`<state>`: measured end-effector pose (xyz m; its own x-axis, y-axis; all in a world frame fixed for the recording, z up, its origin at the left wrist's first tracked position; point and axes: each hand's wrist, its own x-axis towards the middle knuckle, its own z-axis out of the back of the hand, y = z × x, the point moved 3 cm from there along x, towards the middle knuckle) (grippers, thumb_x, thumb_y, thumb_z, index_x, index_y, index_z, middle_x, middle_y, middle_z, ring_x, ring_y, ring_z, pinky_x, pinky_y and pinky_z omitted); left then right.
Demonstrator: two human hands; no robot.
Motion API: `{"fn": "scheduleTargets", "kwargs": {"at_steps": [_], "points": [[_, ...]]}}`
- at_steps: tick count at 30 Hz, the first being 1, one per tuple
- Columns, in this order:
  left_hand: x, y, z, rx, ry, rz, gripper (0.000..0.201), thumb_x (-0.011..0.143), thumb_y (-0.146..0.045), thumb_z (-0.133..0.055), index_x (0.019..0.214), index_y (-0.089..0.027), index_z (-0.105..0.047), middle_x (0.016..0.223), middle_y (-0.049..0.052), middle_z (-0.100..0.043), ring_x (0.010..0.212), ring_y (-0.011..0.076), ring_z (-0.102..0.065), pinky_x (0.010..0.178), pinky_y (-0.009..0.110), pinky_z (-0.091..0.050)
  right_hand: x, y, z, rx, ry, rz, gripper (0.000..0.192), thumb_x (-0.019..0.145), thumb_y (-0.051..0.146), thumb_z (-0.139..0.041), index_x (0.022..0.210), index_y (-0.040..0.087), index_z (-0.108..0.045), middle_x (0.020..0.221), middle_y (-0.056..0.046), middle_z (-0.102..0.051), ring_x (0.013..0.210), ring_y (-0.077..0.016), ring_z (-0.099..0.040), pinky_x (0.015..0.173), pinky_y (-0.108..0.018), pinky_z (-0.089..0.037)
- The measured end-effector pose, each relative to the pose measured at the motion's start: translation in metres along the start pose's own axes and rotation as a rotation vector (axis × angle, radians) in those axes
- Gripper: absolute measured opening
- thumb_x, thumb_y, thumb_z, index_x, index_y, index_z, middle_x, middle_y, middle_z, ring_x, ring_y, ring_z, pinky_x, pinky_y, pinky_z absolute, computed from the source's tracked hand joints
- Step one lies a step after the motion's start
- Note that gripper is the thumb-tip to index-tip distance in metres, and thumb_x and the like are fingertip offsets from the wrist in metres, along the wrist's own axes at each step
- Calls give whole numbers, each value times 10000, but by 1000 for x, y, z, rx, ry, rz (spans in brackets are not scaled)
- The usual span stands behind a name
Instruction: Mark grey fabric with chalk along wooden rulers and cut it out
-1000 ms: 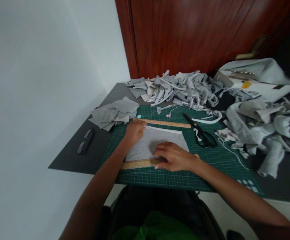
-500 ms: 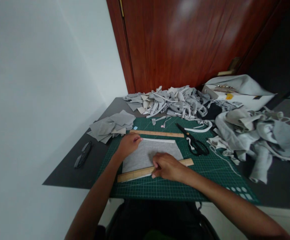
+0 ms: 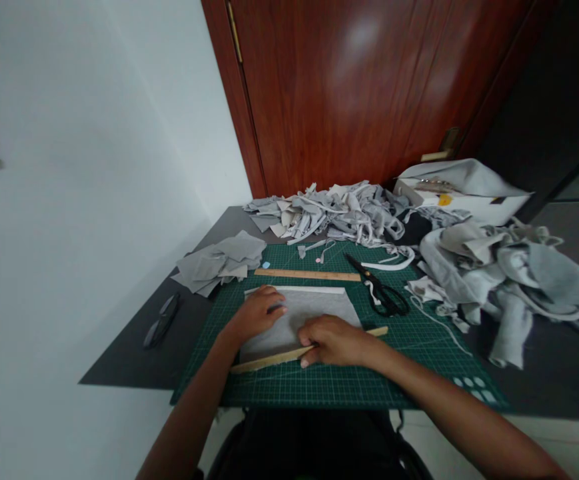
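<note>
A piece of grey fabric (image 3: 314,303) with a white strip along its far edge lies on the green cutting mat (image 3: 294,390). My left hand (image 3: 258,313) rests on the fabric's left side, fingers stretched out and a little apart. Over the near edge, my right hand (image 3: 332,340) grips a wooden ruler (image 3: 264,361) between thumb and fingers. That ruler looks tipped up on its edge, and my right hand hides its middle. Beyond the fabric is a second wooden ruler (image 3: 309,275). Black scissors (image 3: 386,297) lie spread to the right, a white scrap at their blades.
Grey fabric pieces (image 3: 219,263) are stacked at the left, above folded glasses (image 3: 162,320). Along the back runs a heap of cloth scraps (image 3: 329,210). A white box (image 3: 462,200) stands at the back right, behind a large cloth pile (image 3: 509,273).
My left hand has come off the fabric's far edge and now lies flatter on its left part. The near ruler has tilted up in my right hand. The camera view has shifted slightly.
</note>
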<state>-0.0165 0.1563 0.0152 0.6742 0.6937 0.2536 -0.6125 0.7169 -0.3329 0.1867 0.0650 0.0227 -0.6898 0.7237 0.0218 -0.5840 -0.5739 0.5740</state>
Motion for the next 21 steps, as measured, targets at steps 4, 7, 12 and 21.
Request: {"fn": "scheduleTargets", "kwargs": {"at_steps": [4,7,12,21], "points": [[-10,-17,-12,121,-14,92,356,932,-496,-662,1110,-197,-737,1145,108,-721,1098,288,-655,1004,434,-518,-11,-22,37,154,-46,-7,279,922,414,-731,797,211,-586,731,58,-540,700,-138,-524,625,-237,-334],[-14,-38,-24,256,-27,201,720,867,-646,-705,1362,-126,-647,1434,210,-610,1375,408,-531,1163,542,-419,-25,-52,78,11,-318,-168,228,1011,401,-581,893,209,-614,823,10,-627,777,-170,-592,683,-255,-390],[-14,-66,-38,237,149,32,764,940,-640,-633,1567,-233,-479,1649,147,-429,1571,398,-296,1267,624,-259,-56,-114,110,-478,-584,-872,287,1056,371,-474,1142,172,-664,1099,-161,-724,961,-272,-699,730,-313,-440],[-17,-91,-41,53,97,-349,268,1007,-280,-611,1250,-238,-717,1578,84,-537,1558,291,-351,1274,542,-317,-58,-140,101,-484,-614,-883,344,1026,274,-516,1262,81,-674,1243,-289,-671,1211,-386,-643,999,-496,-475]]}}
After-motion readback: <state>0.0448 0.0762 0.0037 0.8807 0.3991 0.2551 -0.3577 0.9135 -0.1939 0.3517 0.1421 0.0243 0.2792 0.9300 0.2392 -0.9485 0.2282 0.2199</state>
